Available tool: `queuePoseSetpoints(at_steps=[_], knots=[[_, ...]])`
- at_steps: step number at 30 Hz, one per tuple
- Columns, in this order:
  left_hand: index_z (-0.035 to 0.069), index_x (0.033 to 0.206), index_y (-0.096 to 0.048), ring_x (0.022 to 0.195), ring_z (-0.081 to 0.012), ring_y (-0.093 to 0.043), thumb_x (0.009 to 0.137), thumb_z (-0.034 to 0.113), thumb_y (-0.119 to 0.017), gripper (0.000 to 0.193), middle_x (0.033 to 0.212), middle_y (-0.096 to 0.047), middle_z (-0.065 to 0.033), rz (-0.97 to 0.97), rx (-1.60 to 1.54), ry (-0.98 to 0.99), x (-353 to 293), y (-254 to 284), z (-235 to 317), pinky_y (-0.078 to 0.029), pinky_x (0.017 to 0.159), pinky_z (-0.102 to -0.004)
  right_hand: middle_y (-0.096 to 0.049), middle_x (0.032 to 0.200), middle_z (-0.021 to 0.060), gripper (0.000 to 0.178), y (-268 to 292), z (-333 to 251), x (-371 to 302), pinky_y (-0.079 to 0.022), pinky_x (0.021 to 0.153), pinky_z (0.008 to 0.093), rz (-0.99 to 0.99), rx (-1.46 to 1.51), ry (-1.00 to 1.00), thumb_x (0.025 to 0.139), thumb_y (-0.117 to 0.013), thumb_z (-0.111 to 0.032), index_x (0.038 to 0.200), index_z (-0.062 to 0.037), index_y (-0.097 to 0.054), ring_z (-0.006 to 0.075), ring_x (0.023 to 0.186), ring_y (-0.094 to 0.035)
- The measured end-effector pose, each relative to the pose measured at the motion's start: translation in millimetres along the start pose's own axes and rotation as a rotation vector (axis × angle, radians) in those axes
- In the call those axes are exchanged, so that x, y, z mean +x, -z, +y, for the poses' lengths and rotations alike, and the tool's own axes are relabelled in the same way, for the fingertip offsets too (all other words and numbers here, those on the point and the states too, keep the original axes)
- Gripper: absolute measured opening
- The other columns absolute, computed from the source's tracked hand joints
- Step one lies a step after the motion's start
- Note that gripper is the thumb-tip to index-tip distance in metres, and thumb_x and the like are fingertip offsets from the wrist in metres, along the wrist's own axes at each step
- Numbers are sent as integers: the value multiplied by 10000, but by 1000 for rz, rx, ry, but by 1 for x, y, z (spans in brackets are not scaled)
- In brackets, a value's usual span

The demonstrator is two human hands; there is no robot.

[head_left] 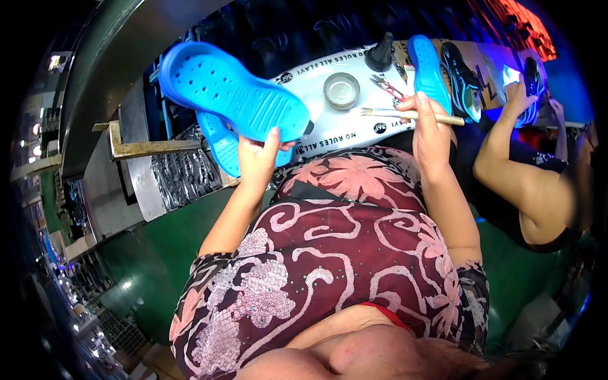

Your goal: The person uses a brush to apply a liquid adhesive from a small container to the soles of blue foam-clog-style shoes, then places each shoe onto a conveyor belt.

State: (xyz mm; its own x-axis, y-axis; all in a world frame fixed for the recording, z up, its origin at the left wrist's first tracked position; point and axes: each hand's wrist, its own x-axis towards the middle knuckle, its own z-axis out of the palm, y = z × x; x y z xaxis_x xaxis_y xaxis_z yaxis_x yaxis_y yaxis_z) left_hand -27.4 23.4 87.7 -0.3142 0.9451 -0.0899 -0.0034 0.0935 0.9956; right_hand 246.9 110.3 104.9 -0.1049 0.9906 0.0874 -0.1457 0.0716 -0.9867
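Glass bowl (342, 106) (contents unclear); left fingers (273, 140) grip blue sole (234, 92), right fingers (425, 110) brush (387, 113)

A green floor (149, 266) spreads beneath the table (329, 128), whose top has a white printed covering. A broad grey metal beam (101, 82) curves along the left, beside a wooden bar (158, 147). Red light (531, 24) glows far right, above bluish light (568, 76). The left edge, badly warped, seems to hold shelving.

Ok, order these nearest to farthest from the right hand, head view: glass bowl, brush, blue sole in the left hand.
1. Brush, held in the right hand.
2. Glass bowl, to its left.
3. Blue sole, farther left, in the left hand.
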Motion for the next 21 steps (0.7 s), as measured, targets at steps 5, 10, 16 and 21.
queuePoseSetpoints(at_steps=[5,10,16,21], knots=[[-66,1107,-466,718,-188,-645,858,53,-570,295,936,-628,-148,-33,19,-112,9,-30,12,-558,627,-291,-601,645,76,294,-22,-22,2,-423,652,295,-161,-286,373,919,-517,-153,699,-6,-645,173,622,-549],[-70,1105,-467,725,-183,-639,834,39,-584,314,917,-629,-138,-58,45,-139,9,-42,17,-556,660,-300,-580,605,53,241,-24,-17,2,-399,720,342,-182,-479,608,868,-569,-162,665,-59,-648,222,603,-534],[-55,1046,-534,735,-151,-631,787,18,-594,275,849,-646,-114,-51,124,-228,10,-46,14,-511,667,-283,-567,604,57,202,-29,-12,2,-388,695,344,-235,-591,688,818,-612,-161,639,-71,-632,236,589,-515],[-49,1048,-547,743,-139,-624,764,26,-608,300,851,-654,-111,-43,204,-291,11,-41,11,-504,681,-281,-591,628,43,206,-18,-15,-3,-400,857,383,-263,-661,619,858,-567,-153,693,-59,-645,212,635,-549]])
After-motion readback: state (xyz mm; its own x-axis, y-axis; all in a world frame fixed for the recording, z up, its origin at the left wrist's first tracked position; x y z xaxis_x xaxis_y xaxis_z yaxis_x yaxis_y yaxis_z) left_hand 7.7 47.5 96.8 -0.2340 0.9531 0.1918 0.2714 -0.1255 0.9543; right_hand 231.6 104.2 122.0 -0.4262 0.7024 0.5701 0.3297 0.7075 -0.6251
